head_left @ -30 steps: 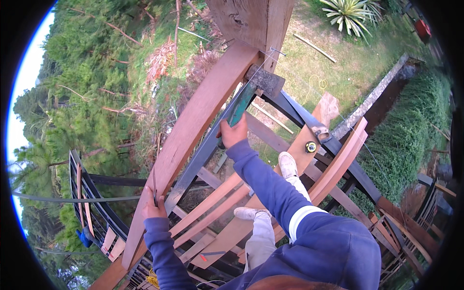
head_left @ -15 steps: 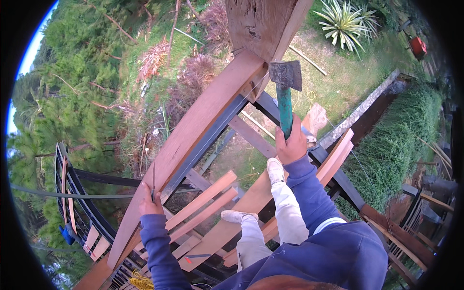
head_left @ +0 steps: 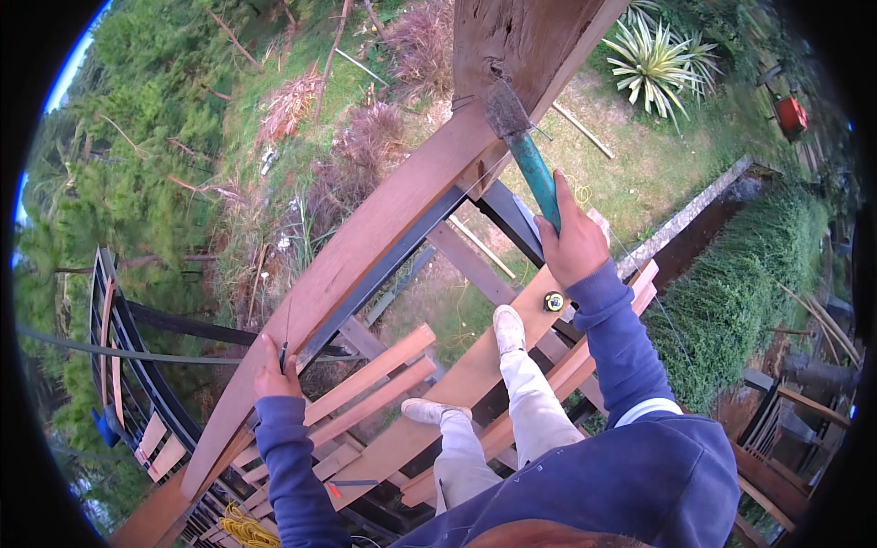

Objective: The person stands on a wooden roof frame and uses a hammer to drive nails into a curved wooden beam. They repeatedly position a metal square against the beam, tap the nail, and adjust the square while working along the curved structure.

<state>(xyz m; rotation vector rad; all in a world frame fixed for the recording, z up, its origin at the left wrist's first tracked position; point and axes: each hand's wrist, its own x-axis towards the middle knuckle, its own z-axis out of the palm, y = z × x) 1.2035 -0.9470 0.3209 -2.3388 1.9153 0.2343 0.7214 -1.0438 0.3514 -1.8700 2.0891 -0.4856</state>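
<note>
Grassy ground (head_left: 653, 164) shows below. Curved beam (head_left: 375, 247) runs near left to far centre. Left hand (head_left: 277, 373), against its near part, pinches a slim dark item (head_left: 284, 351); right hand (head_left: 577, 242), nearer its far end, encircles a green-handled hatchet-like tool (head_left: 533, 178). Head-to-post (head_left: 548, 46) contact: cannot tell.

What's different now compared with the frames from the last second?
The right hand has swung the green-handled tool rightward from beside the curved beam, then back left; its head now overlaps the post in view. Contact can't be told. Nothing was visibly grabbed or released. Unchanged: the left hand at the beam, holding a thin dark item.
</note>
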